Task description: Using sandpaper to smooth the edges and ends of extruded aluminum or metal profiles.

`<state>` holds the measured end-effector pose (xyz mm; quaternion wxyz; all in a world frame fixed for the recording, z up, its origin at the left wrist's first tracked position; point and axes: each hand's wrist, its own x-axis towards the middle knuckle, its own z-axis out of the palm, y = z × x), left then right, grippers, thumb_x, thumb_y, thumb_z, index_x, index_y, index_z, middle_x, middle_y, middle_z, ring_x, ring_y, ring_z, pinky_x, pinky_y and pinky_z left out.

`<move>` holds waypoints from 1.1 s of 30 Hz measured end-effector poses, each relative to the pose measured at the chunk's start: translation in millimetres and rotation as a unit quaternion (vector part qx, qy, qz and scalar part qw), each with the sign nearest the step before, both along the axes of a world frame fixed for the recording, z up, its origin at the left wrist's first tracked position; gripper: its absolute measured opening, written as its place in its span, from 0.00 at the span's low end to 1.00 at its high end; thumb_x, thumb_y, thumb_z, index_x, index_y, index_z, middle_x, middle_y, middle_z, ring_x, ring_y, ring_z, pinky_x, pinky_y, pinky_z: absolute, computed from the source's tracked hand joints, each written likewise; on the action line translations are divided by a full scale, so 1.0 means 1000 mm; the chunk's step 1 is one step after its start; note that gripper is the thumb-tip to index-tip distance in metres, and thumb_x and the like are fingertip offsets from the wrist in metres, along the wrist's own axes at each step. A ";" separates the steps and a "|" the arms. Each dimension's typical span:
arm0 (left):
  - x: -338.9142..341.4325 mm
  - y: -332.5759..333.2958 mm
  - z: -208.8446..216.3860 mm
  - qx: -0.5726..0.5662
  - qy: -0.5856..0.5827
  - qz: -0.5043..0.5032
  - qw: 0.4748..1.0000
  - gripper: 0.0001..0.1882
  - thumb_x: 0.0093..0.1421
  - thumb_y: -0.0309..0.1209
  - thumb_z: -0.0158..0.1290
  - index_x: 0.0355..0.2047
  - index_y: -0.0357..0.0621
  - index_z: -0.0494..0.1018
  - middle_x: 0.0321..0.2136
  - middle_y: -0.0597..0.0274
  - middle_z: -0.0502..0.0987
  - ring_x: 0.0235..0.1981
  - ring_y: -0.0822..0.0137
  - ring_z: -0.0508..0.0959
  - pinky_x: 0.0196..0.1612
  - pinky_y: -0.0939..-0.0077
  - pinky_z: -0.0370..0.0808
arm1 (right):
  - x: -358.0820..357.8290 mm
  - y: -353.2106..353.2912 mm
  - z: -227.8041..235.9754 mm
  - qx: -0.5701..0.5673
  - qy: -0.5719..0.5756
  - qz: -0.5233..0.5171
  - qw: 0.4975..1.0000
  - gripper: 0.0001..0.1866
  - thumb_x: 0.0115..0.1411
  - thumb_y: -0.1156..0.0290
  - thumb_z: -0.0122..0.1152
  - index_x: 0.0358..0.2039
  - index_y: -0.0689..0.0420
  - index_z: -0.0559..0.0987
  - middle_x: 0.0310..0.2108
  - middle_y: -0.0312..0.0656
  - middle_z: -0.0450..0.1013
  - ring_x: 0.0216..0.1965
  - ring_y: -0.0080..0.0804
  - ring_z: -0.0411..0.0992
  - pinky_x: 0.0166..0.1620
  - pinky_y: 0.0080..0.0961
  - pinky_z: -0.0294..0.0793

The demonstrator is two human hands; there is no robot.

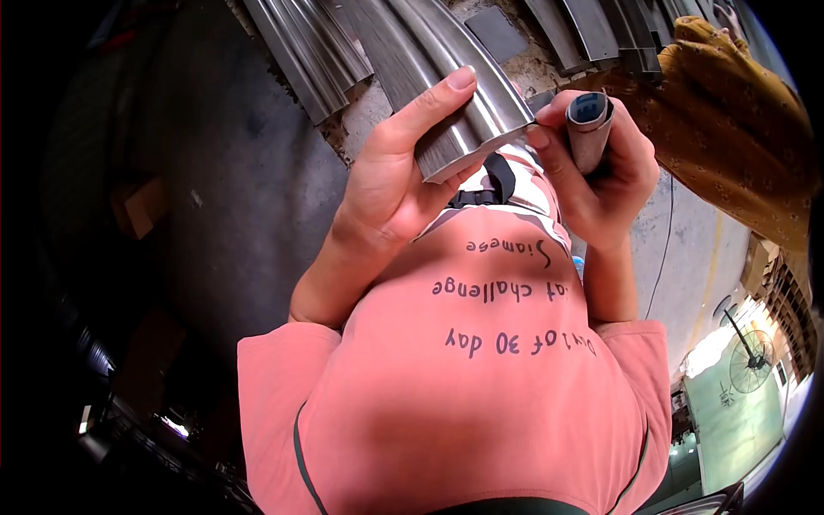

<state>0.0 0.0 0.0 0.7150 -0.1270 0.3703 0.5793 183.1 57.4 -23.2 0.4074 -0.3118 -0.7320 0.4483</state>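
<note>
A long, shiny metal profile (427, 56) with lengthwise ridges slants up and away from me, its cut end toward my body. My left hand (390, 167) grips it near that end, thumb on the upper face and fingers underneath, mostly hidden. At the end's right corner, the thumb and a finger of my right hand (614, 193) pinch close to the edge. Whether a small piece lies between those fingertips I cannot tell. Tucked in the same hand is a small rolled-up sheet (590, 146), pale outside and dark blue within.
More ridged metal profiles (300, 56) lie at the upper left, others (601, 34) at the upper right. A person in a mustard-brown patterned garment (738, 129) is close on the right. A cardboard box (142, 206) sits left; a fan (751, 360) stands lower right. A thin cable (665, 249) crosses the floor.
</note>
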 end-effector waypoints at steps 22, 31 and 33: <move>-0.002 -0.007 -0.012 0.022 -0.023 -0.020 0.999 0.18 0.69 0.34 0.53 0.52 0.32 0.71 0.43 0.48 0.81 0.35 0.63 0.85 0.28 0.76 0.85 | 0.011 -0.007 0.024 -0.206 -0.007 -0.026 0.978 0.29 0.69 0.55 0.52 0.62 0.62 0.67 0.30 0.32 0.65 0.27 0.14 0.55 0.30 0.14 0.54; -0.009 -0.013 -0.030 0.030 -0.047 -0.023 0.998 0.14 0.68 0.33 0.54 0.48 0.36 0.73 0.37 0.52 0.83 0.33 0.63 0.85 0.28 0.74 0.85 | -0.004 -0.006 0.024 0.031 -0.107 0.018 0.994 0.15 0.68 0.78 0.52 0.54 0.65 0.76 0.42 0.46 0.79 0.38 0.26 0.76 0.43 0.22 0.75; -0.010 -0.014 -0.030 0.046 -0.066 -0.029 0.996 0.15 0.68 0.33 0.54 0.49 0.35 0.73 0.39 0.51 0.82 0.34 0.63 0.85 0.28 0.74 0.85 | 0.005 -0.011 0.021 0.036 -0.093 0.063 0.993 0.17 0.63 0.82 0.56 0.53 0.60 0.78 0.40 0.50 0.79 0.32 0.45 0.78 0.37 0.30 0.78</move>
